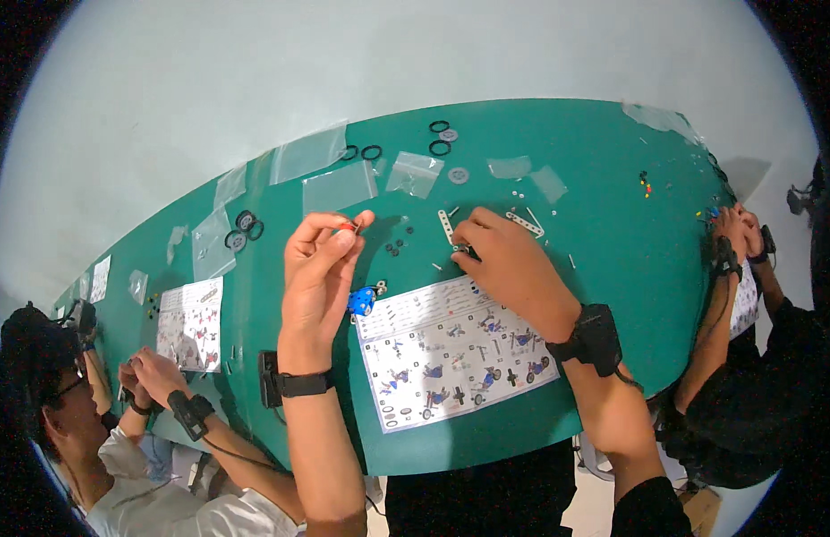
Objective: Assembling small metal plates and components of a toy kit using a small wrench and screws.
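My left hand [318, 273] is raised over the table, thumb and fingers pinching a small red piece [347, 227] with a thin part jutting from it. My right hand [513, 264] reaches down to the tabletop, its fingers curled in around small dark bits; what they grip is mostly hidden. Beside those fingertips lies a pale perforated strip [445, 225]. Another perforated strip [525, 224] sits beyond the hand, along with a thin rod. Below my left hand is a blue perforated part [362, 301]. A printed assembly sheet [459, 394] lies between my forearms, partly under my right hand.
Small black pieces [394, 249] are scattered between my hands. Farther back are clear plastic bags [340, 188], grey wheel discs [458, 175] and black rings [440, 148]. People work at the same green table [612, 295] on both sides, their hands and sheets close to the edges.
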A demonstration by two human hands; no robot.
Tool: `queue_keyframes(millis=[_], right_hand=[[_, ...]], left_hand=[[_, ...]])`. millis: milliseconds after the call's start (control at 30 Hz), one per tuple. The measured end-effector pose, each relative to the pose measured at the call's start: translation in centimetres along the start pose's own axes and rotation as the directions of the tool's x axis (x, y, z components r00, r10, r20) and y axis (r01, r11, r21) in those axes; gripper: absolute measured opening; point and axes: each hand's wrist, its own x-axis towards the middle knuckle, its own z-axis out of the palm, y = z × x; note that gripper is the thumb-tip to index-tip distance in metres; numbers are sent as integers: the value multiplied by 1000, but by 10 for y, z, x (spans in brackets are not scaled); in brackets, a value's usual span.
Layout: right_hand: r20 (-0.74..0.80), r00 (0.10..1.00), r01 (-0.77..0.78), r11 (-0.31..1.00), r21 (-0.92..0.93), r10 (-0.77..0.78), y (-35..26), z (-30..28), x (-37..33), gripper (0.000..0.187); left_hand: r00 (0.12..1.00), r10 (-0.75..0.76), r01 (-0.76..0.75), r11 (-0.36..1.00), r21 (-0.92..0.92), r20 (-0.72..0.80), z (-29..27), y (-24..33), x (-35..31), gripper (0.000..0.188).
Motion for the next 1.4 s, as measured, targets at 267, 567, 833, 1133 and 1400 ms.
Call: queue_keyframes(millis=[267, 567, 833, 1133, 1400], right_hand=[[55, 998, -38, 999, -25, 39, -4, 5, 1, 10], [51, 998, 34, 986, -165, -26, 13, 20, -1, 12], [273, 953, -304, 493, 816, 134, -27, -39, 14, 14], [266, 962, -232, 332, 914, -58, -35, -26, 7, 13], [206, 979, -195, 342, 919, 6, -43, -32, 5, 13]], left_hand=[[956, -93, 114, 992, -60, 278, 4, -5, -3, 10], [906, -211, 254, 964, -73, 367, 19, -15, -6, 18], [885, -201, 260, 961, -88, 419, 25, -22, -8, 20], [883, -235, 293, 952, -86, 407, 24, -23, -10, 24], [891, -220, 283, 953, -110, 396, 28, -27, -11, 20]])
